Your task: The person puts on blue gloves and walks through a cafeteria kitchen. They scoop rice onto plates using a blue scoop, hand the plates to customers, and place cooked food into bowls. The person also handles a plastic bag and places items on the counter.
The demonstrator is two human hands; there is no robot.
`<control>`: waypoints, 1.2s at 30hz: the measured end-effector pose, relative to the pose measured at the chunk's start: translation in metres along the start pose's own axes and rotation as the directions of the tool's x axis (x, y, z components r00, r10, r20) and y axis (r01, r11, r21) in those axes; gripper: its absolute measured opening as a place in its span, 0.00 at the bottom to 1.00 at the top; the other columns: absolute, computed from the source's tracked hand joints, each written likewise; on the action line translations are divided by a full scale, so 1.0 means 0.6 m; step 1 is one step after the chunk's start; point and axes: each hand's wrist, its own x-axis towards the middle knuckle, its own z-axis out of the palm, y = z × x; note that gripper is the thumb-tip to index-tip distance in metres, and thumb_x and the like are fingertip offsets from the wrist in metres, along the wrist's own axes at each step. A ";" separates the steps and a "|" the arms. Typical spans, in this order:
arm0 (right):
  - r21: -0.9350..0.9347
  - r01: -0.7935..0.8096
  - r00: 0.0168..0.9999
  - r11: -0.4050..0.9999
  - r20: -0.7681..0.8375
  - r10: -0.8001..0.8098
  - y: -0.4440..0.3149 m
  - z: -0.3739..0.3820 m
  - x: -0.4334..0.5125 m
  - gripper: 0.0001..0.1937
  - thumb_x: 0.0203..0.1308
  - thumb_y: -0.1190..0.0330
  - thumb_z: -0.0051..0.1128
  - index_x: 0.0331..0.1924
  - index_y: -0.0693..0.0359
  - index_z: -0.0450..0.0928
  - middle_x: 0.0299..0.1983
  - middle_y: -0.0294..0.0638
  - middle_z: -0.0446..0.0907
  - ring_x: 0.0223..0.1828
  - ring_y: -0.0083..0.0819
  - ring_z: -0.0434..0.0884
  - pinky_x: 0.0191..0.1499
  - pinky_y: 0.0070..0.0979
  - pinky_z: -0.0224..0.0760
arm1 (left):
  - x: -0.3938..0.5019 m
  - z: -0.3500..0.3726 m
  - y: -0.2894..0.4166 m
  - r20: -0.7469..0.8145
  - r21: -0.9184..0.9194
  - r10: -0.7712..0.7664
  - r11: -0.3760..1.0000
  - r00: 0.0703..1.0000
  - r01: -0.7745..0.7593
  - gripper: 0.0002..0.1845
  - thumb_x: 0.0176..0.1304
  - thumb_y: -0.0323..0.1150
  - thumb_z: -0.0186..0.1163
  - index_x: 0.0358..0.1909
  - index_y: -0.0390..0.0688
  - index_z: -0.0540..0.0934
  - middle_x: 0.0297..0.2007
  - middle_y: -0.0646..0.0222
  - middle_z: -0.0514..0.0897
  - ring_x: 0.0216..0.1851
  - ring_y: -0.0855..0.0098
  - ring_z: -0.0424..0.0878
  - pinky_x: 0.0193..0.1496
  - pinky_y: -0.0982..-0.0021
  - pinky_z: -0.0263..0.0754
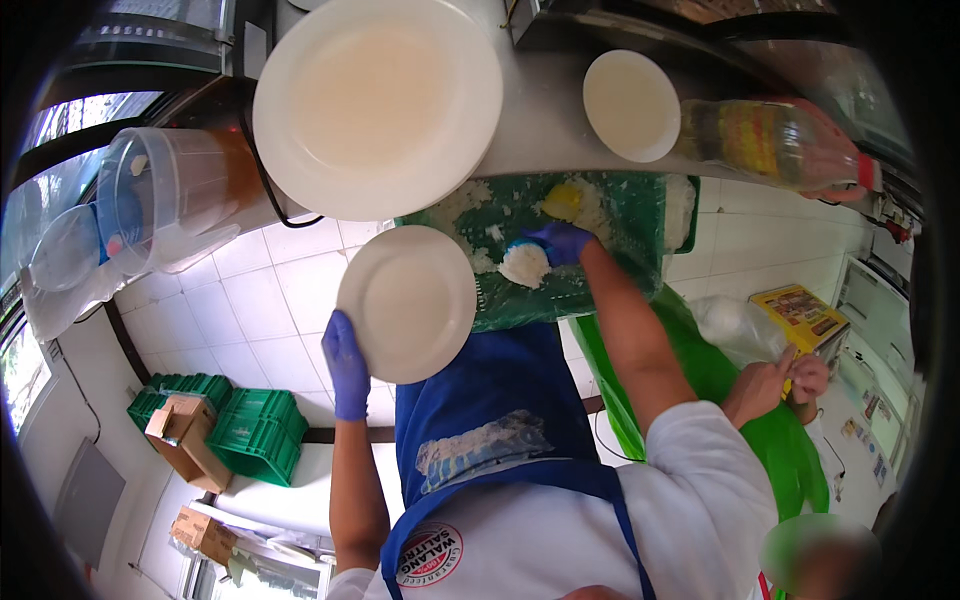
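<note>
My left hand (347, 367), in a purple glove, grips the rim of a round white plate (409, 304) that carries no food. In my right hand (566, 242), also gloved in purple, is a small blue cup (534, 244) packed with white rice (525, 267). This cup is held over a green plastic crate (525, 304), which has a plastic liner and loose rice scattered in it. A yellow cup or scoop (562, 202) lies in the crate just beyond my right hand.
A large white plate (379, 105) and a small white bowl (631, 105) are on the metal counter (536, 97). Clear plastic tubs (169, 195) stand left, a bottle (780, 142) right. Another person's hands (772, 386) are close on my right. Green crates (259, 435) sit behind left.
</note>
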 end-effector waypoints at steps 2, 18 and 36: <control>0.076 0.103 0.994 0.992 -0.034 -0.101 -0.016 0.024 -0.078 0.20 0.70 0.49 0.60 0.45 0.60 0.82 0.38 0.40 0.86 0.35 0.32 0.87 0.36 0.31 0.84 | 0.034 0.032 -0.007 0.045 0.018 -0.010 1.000 0.999 0.009 0.27 0.82 0.45 0.44 0.52 0.27 0.79 0.42 0.63 0.86 0.43 0.77 0.80 0.48 0.72 0.76; -0.872 0.403 0.168 0.276 -0.226 -0.959 0.036 0.328 -0.303 0.31 0.66 0.75 0.59 0.73 0.44 0.68 0.33 0.53 0.79 0.32 0.50 0.83 0.40 0.40 0.78 | 0.144 0.212 -0.049 0.431 -0.225 -0.018 0.966 0.902 0.127 0.30 0.77 0.53 0.53 0.45 0.30 0.84 0.37 0.61 0.88 0.37 0.75 0.80 0.45 0.68 0.75; -0.872 0.415 0.192 0.259 -0.194 -0.962 0.078 0.362 -0.296 0.29 0.67 0.77 0.54 0.72 0.48 0.71 0.33 0.52 0.78 0.32 0.49 0.79 0.39 0.40 0.75 | 0.143 0.186 -0.068 0.378 -0.164 0.078 0.986 0.923 -0.016 0.26 0.78 0.48 0.54 0.50 0.30 0.83 0.38 0.62 0.88 0.39 0.74 0.81 0.47 0.68 0.76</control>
